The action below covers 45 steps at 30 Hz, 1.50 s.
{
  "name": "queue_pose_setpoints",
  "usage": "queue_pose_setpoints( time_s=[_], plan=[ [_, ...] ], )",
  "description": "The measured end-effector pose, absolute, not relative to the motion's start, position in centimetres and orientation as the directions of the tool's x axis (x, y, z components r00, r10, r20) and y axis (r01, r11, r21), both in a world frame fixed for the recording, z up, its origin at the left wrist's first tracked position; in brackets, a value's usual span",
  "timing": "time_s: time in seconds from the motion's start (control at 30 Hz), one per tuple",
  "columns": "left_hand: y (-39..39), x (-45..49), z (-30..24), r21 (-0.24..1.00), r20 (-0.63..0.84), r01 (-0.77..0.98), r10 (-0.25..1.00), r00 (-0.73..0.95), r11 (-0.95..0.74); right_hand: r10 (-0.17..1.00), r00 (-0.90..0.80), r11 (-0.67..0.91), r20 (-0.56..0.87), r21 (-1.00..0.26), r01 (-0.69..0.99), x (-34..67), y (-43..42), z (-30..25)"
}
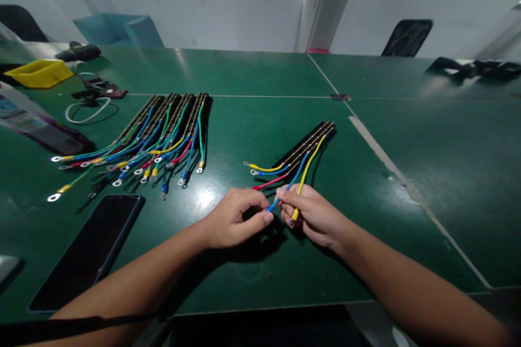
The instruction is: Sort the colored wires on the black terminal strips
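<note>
1. Green tabletop (407,162) is spread across most of the view, backed by a white wall (252,24), a teal armchair (142,31) and a black chair (408,39); pale seams are drawn across its surface.
2. Four wired black strips (188,114) are laid side by side left of centre, their blue, green, red and yellow leads, tipped with ring terminals, tangled over one another toward the near side.
3. Farther left, a yellow tray (40,74), a white cable (87,120) and a plastic container (36,119) with a label are placed; a dark phone (87,255) is laid near the left forearm. Black gear (476,68) is seen at far right, too blurred to be named.
4. One separate wired strip (299,146) is set slanting just beyond the hands, its leads fanned toward them.
5. By the right hand (313,214), the blue wire (299,171) is pinched between thumb and index finger, while the yellow wire (311,157) is kept under the thumb, its end exposed below.
6. By the left hand (240,219), the blue wire's tip is clasped between thumb and index finger; the metal ring is hidden.
7. Both forearms are angled inward from the near edge, and the hands are brought almost together, fingers curled.
</note>
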<state>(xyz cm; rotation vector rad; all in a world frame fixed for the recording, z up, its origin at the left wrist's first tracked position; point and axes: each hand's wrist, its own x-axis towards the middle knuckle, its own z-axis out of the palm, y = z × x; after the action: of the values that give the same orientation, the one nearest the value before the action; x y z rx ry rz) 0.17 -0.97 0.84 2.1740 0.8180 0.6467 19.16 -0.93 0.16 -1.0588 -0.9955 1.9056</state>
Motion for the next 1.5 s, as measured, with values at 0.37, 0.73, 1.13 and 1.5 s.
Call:
queue_pose_setpoints(
  time_s=[0.37, 0.73, 1.13, 1.5],
  plan=[
    [-0.9, 0.2, 0.9, 0.739, 0.195, 0.381, 0.717, 0.669, -0.556, 0.835, -0.408, -0.490, -0.369, -0.836, -0.246, 19.2, -0.9, 0.0],
    [-0.9, 0.1, 0.7, 0.701, 0.203, 0.397, 0.699, 0.685, -0.592, 0.830, -0.391, -0.530, -0.399, -0.782, -0.328, 19.2, -1.0, 0.4],
    [-1.2, 0.5, 0.7, 0.736, 0.198, 0.414, 0.755, 0.626, -0.536, 0.882, -0.337, -0.386, -0.330, -0.916, -0.114, 19.3, -0.9, -0.1],
    [-1.5, 0.5, -0.2, 0.615, 0.302, 0.549, 0.812, 0.499, -0.566, 0.910, -0.254, -0.357, -0.327, -0.931, -0.081, 18.6, -1.2, 0.1]
  ],
)
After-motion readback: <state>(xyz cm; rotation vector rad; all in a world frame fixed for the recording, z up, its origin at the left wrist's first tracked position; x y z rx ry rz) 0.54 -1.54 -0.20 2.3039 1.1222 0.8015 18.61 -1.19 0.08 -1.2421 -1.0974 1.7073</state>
